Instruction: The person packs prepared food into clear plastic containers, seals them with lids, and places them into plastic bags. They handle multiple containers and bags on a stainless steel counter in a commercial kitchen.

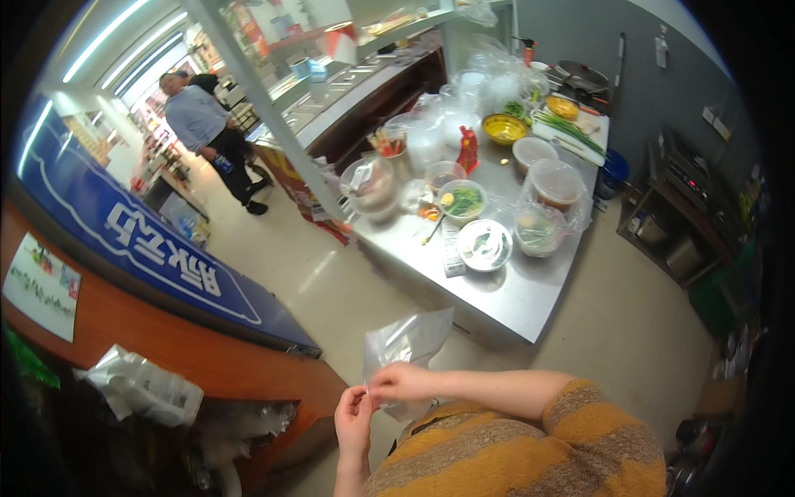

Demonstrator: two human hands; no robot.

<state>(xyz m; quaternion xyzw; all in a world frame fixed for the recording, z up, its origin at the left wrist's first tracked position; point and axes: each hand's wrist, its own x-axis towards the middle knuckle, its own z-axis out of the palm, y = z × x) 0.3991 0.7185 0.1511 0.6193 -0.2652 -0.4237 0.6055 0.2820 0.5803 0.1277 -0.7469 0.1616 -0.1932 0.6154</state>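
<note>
Both hands hold a clear plastic bag point(407, 338) in front of my body, over the floor beside the steel table. My left hand point(356, 415) pinches the bag's edge with thumb and fingers. Close against it, my right hand point(402, 382), slightly blurred, grips the same edge; its fingertips are partly hidden. Beyond the bag, at the near end of the steel table point(509, 298), stands a lidded round container point(485, 245). A paper slip point(453, 250) with writing lies beside it. Behind are an open bowl of greens and noodles point(463, 202) and a bagged bowl point(539, 231).
An orange-brown wooden counter point(248, 373) with a white plastic package point(146, 385) stands at left. Spring onions point(574, 132) lie on a cutting board at the table's far end. A metal post point(273, 118) rises by the table. A person point(202, 124) stands in the aisle.
</note>
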